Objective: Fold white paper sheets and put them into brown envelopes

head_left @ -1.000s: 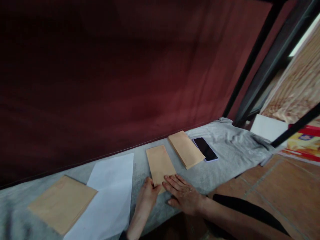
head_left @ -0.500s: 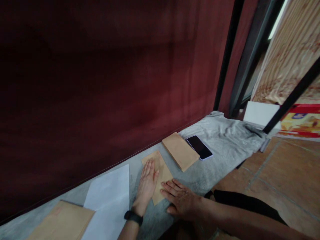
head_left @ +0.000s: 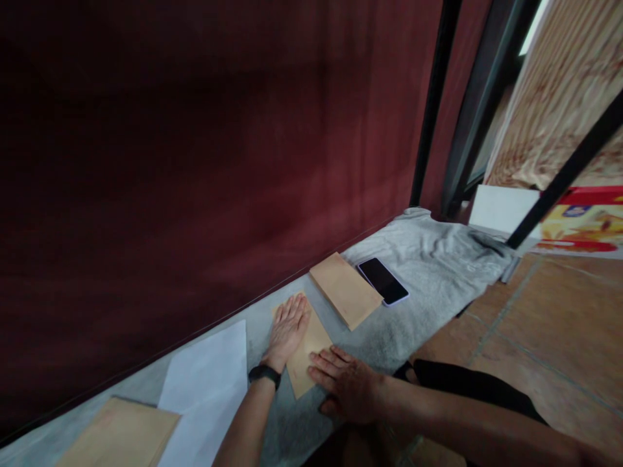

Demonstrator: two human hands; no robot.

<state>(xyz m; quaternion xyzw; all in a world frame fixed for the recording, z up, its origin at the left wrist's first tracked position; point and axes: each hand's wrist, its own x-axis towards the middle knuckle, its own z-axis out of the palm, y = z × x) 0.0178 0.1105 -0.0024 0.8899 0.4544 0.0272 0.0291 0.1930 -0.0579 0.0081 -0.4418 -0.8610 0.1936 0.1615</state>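
A brown paper envelope (head_left: 312, 347) lies flat on the grey cloth (head_left: 389, 340) in front of me. My left hand (head_left: 290, 324), with a black band (head_left: 265, 373) at the wrist, rests flat across the envelope's far left part, fingers stretched out. Fingertips of my right hand (head_left: 343, 379) touch the envelope's near right edge, the fingers straight and slightly apart. Just beyond lies a stack of brown envelopes (head_left: 345, 290), close beside a phone (head_left: 384, 281) with a dark screen.
To the left, a folded white sheet (head_left: 207, 383) lies partly under another pile of brown envelopes (head_left: 119, 431). A dark red panel (head_left: 243, 162) borders the cloth's far side. Black poles (head_left: 433, 110) rise at the right, near a white box (head_left: 503, 206) and the tiled floor (head_left: 559, 311).
My left hand has slid slightly toward the envelope's far end and turned, its fingers now near that edge. My right hand stays at the near edge. The view has shifted slightly.
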